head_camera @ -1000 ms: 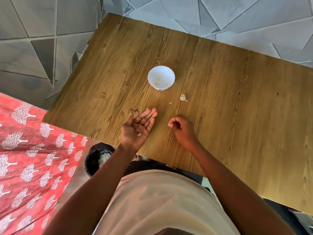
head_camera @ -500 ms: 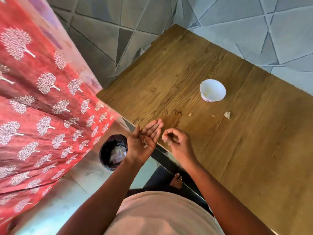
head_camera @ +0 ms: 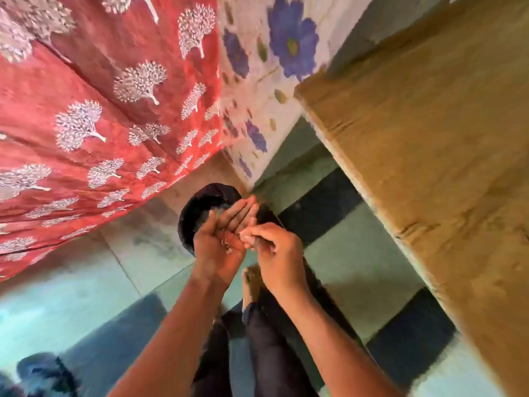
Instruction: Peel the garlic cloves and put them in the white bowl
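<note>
While left hand lies flat-open, palm up, cupping garlic skins above dark bin: right hand fingers curled, contents unclear. Tip palm over bin, brush clean.

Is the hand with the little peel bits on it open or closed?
Open. The left hand lies palm up with straight fingers over the black bin, garlic peel bits resting loose on its palm.

Soft daylight, perhaps from the right; heavy motion blur throughout (wide-angle bending at edges), shadows faint.
</note>
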Action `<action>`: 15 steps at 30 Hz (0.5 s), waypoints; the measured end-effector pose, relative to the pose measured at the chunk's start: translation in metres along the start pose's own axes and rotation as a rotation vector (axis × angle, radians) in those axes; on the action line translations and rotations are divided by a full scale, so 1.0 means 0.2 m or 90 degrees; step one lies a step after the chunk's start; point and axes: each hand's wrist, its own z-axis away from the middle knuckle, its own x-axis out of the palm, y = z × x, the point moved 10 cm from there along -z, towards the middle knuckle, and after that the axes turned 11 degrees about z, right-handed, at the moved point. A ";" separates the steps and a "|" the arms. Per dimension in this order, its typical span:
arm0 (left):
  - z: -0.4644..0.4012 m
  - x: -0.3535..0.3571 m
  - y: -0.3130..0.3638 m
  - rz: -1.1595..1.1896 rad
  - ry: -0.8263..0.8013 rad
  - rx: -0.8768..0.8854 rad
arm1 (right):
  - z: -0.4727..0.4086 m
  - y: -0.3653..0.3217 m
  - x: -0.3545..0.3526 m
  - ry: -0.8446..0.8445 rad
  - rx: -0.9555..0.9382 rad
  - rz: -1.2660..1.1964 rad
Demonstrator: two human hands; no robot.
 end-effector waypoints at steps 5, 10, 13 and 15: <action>-0.65 -0.67 0.19 0.026 0.108 0.064 | -0.35 0.53 0.65 -0.041 -0.029 0.036; -1.18 -1.29 0.34 0.042 0.245 0.105 | -0.51 0.95 1.25 -0.109 -0.134 0.076; -1.34 -1.49 0.37 -0.009 0.262 0.065 | -0.53 1.17 1.58 -0.249 -0.135 0.115; -1.35 -1.50 0.37 -0.026 0.253 0.041 | -0.61 1.38 1.68 -0.259 -0.066 0.198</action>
